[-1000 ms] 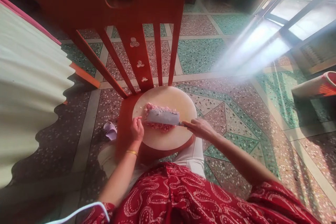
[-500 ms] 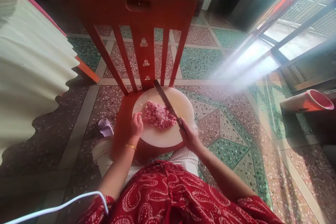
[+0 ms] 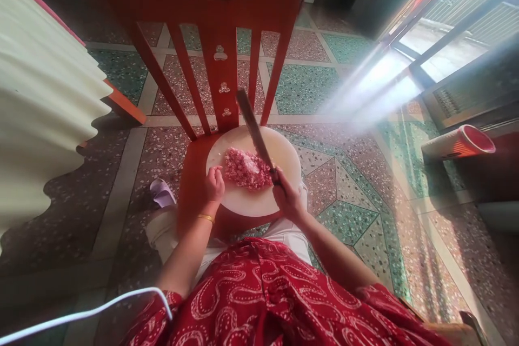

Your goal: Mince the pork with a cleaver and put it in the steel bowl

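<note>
- Head view, centre of the frame: a round pale cutting board [image 3: 279, 154] lies on the seat of a red wooden chair [image 3: 227, 5], whose slatted back rises toward the top of the frame.
- A heap of pink minced meat [image 3: 245, 168] sits in the middle of the board.
- The right hand [image 3: 288, 197], at the board's lower right edge, is closed around the handle of a cleaver [image 3: 253, 128]; the blade is raised, slanting up and left above the meat.
- The left hand [image 3: 214, 184], fingers curled, rests on the board's left edge, just beside the meat; a gold bangle [image 3: 206, 218] circles the wrist.
- Lower frame: red patterned clothing [image 3: 259, 303].
- Left: a cream corrugated sheet [image 3: 40, 113].
- Right: a red-rimmed cylinder [image 3: 460, 143] lies on the terrazzo floor [image 3: 352, 184].
</note>
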Tool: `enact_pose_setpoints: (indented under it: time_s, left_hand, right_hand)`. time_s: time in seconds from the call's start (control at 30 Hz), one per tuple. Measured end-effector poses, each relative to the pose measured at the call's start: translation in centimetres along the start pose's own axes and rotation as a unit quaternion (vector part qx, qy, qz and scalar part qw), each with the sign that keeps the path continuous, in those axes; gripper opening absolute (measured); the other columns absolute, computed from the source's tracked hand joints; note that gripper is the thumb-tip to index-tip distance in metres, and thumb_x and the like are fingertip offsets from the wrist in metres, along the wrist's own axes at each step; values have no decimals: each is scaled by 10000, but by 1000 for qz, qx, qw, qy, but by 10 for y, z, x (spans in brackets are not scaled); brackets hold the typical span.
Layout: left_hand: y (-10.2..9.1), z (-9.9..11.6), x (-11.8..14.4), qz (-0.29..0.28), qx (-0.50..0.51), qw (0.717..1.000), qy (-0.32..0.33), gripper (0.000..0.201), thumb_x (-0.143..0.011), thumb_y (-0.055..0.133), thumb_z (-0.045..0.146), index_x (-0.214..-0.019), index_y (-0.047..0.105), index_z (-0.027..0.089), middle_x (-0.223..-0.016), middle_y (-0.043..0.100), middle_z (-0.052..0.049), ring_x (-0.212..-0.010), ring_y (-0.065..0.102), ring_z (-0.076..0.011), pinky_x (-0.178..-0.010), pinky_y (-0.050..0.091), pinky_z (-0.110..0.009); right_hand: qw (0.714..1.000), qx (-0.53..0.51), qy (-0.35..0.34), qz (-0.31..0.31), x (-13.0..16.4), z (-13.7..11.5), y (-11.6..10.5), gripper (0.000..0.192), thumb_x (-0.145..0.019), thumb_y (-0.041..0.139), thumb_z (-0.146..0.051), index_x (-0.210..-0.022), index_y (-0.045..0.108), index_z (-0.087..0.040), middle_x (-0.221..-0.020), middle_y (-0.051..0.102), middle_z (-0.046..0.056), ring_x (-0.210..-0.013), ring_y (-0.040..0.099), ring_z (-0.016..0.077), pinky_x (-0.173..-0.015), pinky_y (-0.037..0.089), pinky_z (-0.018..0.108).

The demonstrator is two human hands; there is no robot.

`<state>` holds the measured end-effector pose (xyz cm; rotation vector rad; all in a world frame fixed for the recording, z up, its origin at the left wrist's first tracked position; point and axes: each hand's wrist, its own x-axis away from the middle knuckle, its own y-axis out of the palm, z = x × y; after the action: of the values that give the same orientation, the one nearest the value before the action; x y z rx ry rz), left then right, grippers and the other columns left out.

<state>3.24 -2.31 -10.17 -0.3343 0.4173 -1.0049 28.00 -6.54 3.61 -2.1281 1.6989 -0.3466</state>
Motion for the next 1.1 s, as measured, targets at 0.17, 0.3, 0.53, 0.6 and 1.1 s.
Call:
enact_pose_setpoints:
  time_s: [0.17,0.3,0.53,0.6,1.1]
  left_hand:
    - [-1,2,2,7,8,1000,18,220,-892,378,254,-921,585,188,-853,649,-65,-805,615,-180,-747,470,-293]
    - [0,1,2,-2,28,1000,15,227,-898,368,254,-935,582,189,-772,620,-47,-749,608,-172,-713,470,-286]
    - [2,-2,0,2,15,1000,14,229,-895,360,246,-920,578,183,-782,625,-54,-773,613,-169,-739,472,-285]
    - [2,-1,0,5,10,1000,18,233,-895,360,249,-917,582,180,-814,640,-62,-783,615,-170,-743,471,-288]
    - [3,-2,1,12,16,1000,9,241,-895,368,249,-928,592,168,-835,651,-70,-779,613,-174,-755,468,-295]
  right_hand:
    - [974,-88,199,-69,0,11,20,651,-867,468,-476,-1408,451,-114,-486,447,-67,-420,432,110,-391,368,202]
    - [973,-162,141,-83,6,-23,5,710,-872,481,-495,-1462,350,-121,-466,313,-118,-371,311,73,-361,273,175]
    - [998,-24,-55,25,2,-29,7,544,-896,494,-386,-1399,460,-182,-746,588,18,-572,489,105,-561,451,228]
    - [999,27,-5,23,1,-4,20,514,-891,477,-377,-1350,515,-148,-781,613,37,-610,504,120,-590,458,235]
    - [992,127,-16,-12,6,1,23,520,-925,396,-317,-1417,466,-160,-1078,693,108,-850,661,186,-769,516,265]
